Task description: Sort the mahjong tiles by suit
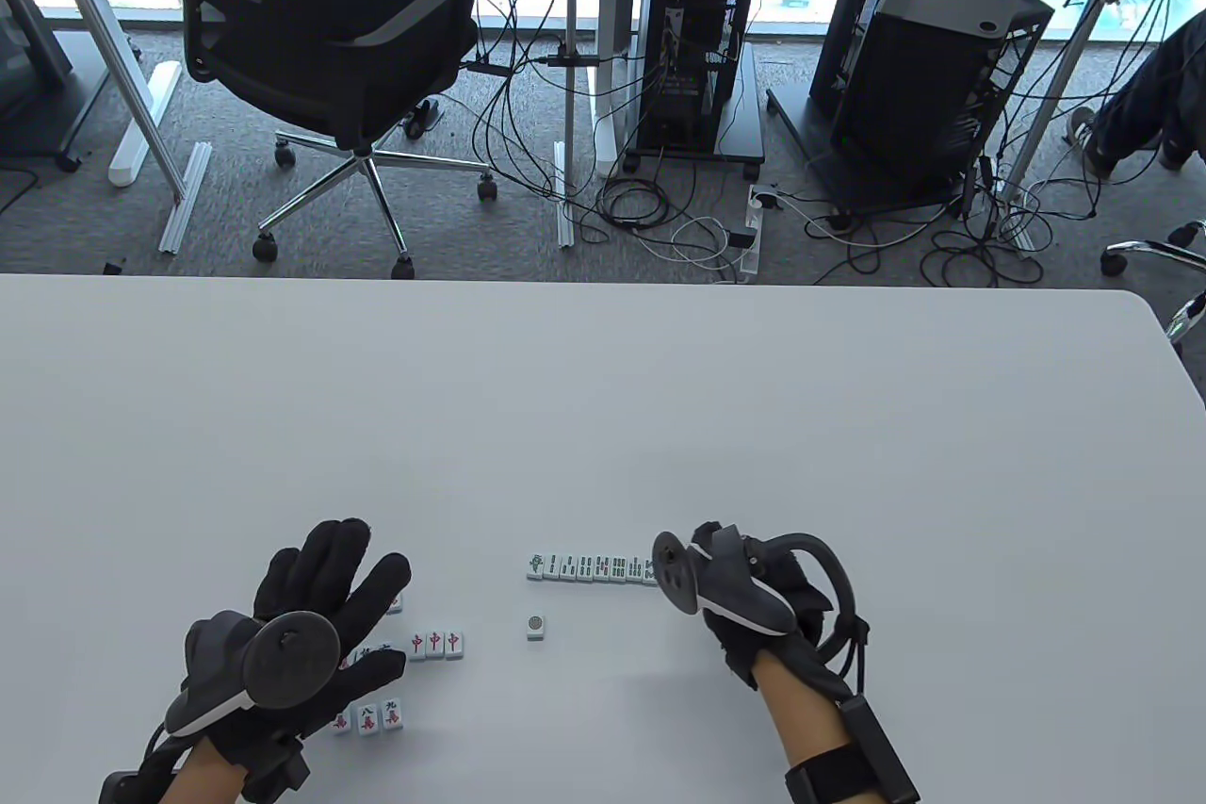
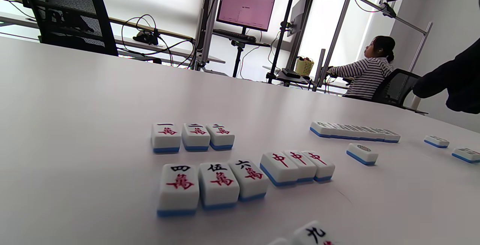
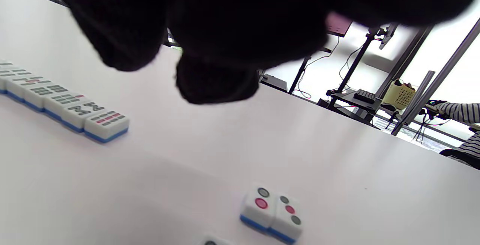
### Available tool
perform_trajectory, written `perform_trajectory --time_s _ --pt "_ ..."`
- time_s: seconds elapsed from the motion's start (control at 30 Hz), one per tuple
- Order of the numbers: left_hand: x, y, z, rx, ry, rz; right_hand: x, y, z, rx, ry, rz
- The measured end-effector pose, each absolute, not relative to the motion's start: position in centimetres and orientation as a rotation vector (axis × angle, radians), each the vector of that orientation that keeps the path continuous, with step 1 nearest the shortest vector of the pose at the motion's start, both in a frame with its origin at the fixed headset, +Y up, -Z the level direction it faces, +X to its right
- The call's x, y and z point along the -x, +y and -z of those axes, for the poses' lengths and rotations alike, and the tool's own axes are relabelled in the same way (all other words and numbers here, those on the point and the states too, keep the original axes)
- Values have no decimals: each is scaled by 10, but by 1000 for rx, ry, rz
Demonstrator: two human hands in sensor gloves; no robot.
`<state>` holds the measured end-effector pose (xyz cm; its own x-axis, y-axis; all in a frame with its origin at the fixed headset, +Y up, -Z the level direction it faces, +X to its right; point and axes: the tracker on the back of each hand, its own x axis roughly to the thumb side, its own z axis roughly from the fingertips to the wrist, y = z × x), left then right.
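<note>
The small white mahjong tiles with blue backs lie face up in sorted groups on the pale grey surface point(image 1: 603, 389). A long row of bamboo-suit tiles point(image 1: 592, 567) sits near the middle. Below it a single circle-suit tile point(image 1: 536, 626) lies alone, and two more circle tiles point(image 3: 270, 212) lie touching each other near the right hand. On the left are three red-character tiles point(image 2: 297, 166) in a row and groups of tiles marked with black numerals over red characters point(image 2: 213, 185).

The black-gloved left hand point(image 1: 311, 630) is spread flat, fingers straight, over the left groups and holds nothing. The black-gloved right hand point(image 1: 754, 601) hovers at the right end of the bamboo row; whether its grip is released or closed cannot be told, as the fingers are hidden.

The tiles look hard, rigid, smooth and light, likely to slide on the slick surface. A pinch across the two short side faces of the lone circle tile should hold best.
</note>
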<state>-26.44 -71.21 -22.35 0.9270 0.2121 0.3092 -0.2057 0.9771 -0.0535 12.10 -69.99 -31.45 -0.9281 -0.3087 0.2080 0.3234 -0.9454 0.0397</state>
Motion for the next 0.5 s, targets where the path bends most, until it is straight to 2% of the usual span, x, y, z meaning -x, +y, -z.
perform_trajectory --time_s 0.1,0.23,0.5 --pt "264 -713 224 23 -319 -207 -142 -712 323 156 -191 2726" --pt "265 -714 224 30 -313 -206 -159 -734 334 94 -288 2681" --pt "267 -715 227 45 -304 -217 -168 -755 344 101 -328 2711"
